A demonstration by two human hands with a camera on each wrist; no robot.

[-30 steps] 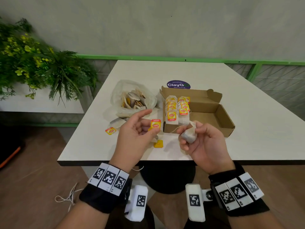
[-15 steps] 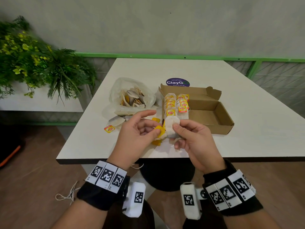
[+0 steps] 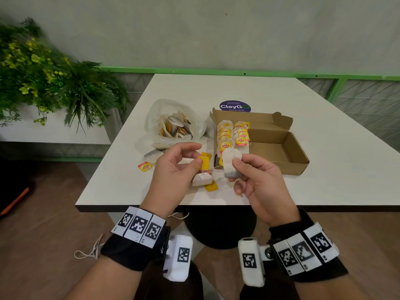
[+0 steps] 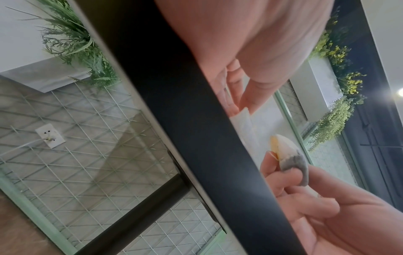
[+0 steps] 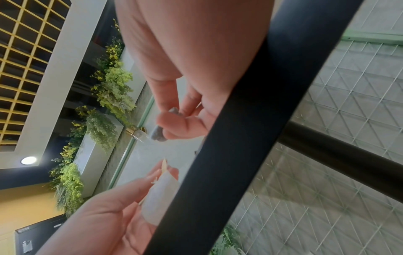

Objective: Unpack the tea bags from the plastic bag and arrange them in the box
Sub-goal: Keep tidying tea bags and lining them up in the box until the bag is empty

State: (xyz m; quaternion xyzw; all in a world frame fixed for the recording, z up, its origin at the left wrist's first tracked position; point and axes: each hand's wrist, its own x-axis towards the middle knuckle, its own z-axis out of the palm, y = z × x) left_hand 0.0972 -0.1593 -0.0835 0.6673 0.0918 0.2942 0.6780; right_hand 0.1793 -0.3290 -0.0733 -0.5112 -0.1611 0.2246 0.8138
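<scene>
Between right hand (image 3: 258, 182) fingers (image 3: 239, 164), a tea bag (image 3: 231, 162) sits pinched.

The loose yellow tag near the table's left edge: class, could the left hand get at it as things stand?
Probably yes, but the left hand first must release the tag it pinches; the loose tag lies uncovered beside it.

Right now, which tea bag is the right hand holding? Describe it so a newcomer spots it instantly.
Start at the open cardboard box on the white table. Just before its near left corner, the right hand pinches a plump white tea bag, raised, unlike the tagged bags filed inside.
</scene>
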